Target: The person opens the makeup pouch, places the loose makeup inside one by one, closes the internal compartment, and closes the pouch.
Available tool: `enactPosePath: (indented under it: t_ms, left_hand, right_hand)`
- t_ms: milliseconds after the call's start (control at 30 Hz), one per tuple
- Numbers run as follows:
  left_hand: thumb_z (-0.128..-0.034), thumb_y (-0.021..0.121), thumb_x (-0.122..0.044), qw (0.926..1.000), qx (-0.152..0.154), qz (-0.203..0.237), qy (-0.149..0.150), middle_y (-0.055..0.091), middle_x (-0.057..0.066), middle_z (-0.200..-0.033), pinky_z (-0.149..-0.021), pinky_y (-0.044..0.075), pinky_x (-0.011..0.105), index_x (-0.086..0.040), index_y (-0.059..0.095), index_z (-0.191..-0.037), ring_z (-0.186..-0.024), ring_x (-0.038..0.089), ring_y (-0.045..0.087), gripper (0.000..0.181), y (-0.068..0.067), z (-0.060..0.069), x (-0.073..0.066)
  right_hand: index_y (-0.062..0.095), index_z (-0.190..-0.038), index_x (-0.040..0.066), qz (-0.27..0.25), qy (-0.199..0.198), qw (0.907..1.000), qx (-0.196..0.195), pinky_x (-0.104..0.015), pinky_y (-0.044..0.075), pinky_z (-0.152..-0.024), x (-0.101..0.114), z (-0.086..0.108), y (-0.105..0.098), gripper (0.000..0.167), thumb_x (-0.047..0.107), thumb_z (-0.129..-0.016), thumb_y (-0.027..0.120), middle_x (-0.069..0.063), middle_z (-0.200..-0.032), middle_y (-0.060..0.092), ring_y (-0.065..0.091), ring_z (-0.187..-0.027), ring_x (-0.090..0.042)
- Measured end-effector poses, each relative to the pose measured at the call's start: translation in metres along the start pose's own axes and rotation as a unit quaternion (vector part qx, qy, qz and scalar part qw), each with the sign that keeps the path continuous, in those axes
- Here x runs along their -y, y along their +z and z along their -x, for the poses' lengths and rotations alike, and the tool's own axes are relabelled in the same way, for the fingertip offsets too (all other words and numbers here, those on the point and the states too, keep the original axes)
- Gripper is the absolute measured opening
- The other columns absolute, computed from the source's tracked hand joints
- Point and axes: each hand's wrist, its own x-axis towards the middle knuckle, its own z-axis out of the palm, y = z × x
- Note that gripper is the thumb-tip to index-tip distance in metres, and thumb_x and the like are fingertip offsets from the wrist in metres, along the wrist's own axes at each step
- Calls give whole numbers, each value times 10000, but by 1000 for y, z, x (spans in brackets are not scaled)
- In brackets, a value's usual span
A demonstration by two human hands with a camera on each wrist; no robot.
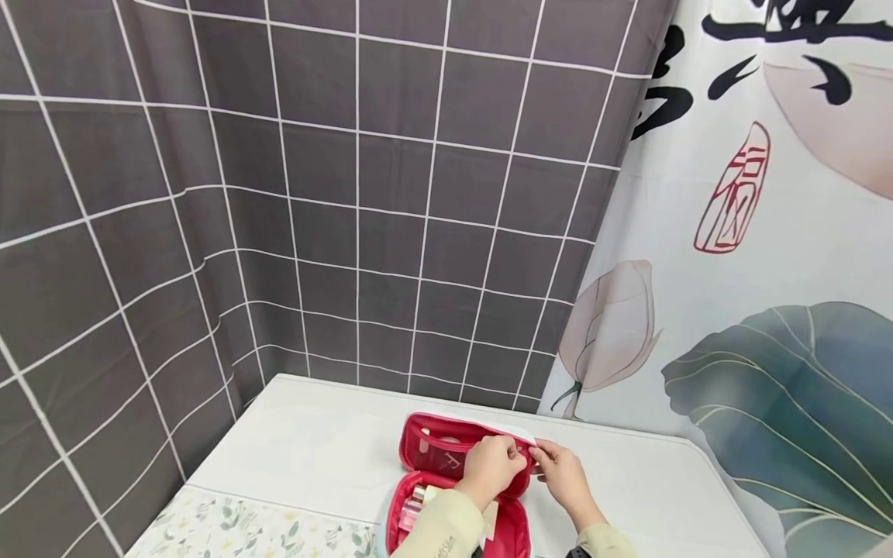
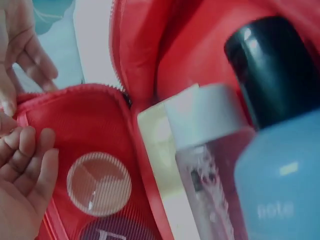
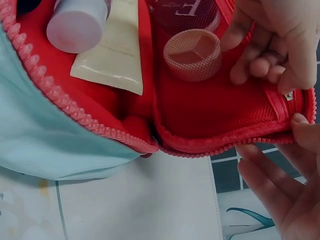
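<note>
A light-blue cosmetic bag with red lining stands unzipped, its lid folded back. My left hand bends its fingers at the lid's mesh pocket, the fingertips at a small metal zipper pull near the corner. With thumb and fingers, my right hand grips the lid's outer edge beside it. Behind the mesh lie a round peach compact and a dark round case with a pale letter. In the bag's body are a cream tube, a white-capped pink bottle and a black-capped blue bottle.
The bag is on a white tabletop. A leaf-patterned cloth covers the front left. Behind the table hangs a dark curtain with a white grid, and to its right a pale hanging with printed leaves.
</note>
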Motion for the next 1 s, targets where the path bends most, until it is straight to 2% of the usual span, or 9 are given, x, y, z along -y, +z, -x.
enactPosePath:
  t_ms: [133,300,467,733,900,1000]
  left_hand:
    - [-724,616,-165,9996,130,144,212,344,-99,-483,-434,272,220,-190,433,-552,-464,59,322,253,-5,-1,5]
    - [-719,606,-149,9990,210,263,287,330,-96,-498,-445,263,216,-181,419,-565,-473,52,311,245,-7,1,12]
    - [-720,608,-157,9989,202,197,368,320,-95,-505,-450,262,217,-181,404,-568,-479,57,305,255,-9,1,18]
    - [-718,604,-156,9986,277,167,425,313,-99,-497,-433,248,213,-176,387,-569,-468,45,297,263,-18,4,29]
    - [-723,589,-132,9976,424,394,376,348,-115,-447,-430,258,201,-173,392,-563,-437,28,335,257,-21,5,34]
    - [-723,592,-131,9974,442,369,435,353,-121,-438,-430,266,196,-168,387,-558,-430,23,349,266,-21,5,37]
  right_hand:
    - [617,-1059,-103,301,7,9995,-51,-279,526,-550,4,-1,-1,218,30,-899,549,-154,-834,672,639,-630,-186]
    - [641,-1015,-86,495,7,9987,-138,-252,515,-527,7,-2,3,199,40,-880,566,-135,-817,677,638,-606,-164]
    - [664,-962,-48,853,-132,9958,-311,-232,495,-503,7,-3,7,167,63,-853,603,-111,-799,682,633,-576,-131]
    - [626,-794,69,1629,-402,9842,-573,-260,416,-495,5,-3,9,32,93,-785,645,-17,-723,666,604,-551,-101]
    - [560,-731,124,2255,-713,9697,-614,-281,410,-506,6,-2,8,114,111,-764,668,11,-707,642,570,-583,-131]
    - [534,-719,133,2502,-834,9626,-614,-301,409,-508,6,-2,7,144,111,-755,672,7,-707,635,553,-588,-152]
